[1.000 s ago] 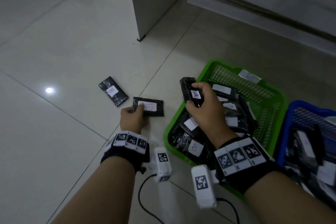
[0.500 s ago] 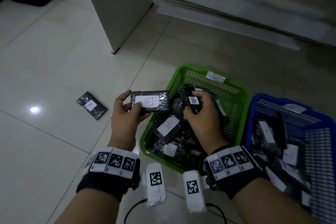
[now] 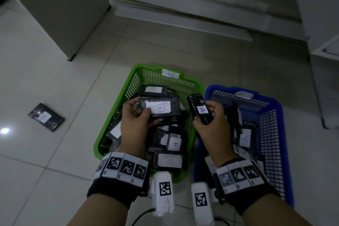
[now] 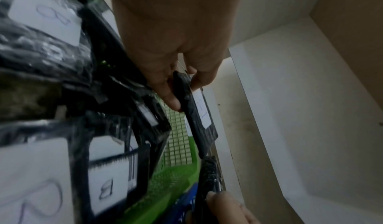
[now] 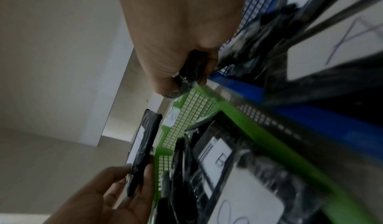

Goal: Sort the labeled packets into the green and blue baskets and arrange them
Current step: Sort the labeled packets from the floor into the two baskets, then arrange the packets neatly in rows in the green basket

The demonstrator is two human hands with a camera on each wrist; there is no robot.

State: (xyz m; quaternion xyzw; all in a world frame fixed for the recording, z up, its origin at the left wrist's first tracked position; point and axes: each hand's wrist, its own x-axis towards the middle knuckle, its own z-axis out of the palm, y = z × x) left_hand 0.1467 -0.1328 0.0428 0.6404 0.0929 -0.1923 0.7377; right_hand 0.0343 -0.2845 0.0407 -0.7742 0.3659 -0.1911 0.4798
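My left hand grips a black packet labeled B above the green basket, which holds several black packets with white labels. My right hand pinches a black packet labeled A over the gap between the green basket and the blue basket. The blue basket also holds several labeled packets. One more black packet lies on the floor tiles to the left, label up.
A white cabinet leg stands on the tiles at the back left. A low white ledge runs along the back wall, and white furniture stands at the right. Both baskets carry a paper tag on the far rim.
My left hand lifted the B packet off the floor and carried it right, over the green basket. My right hand moved the A packet right, toward the blue basket.
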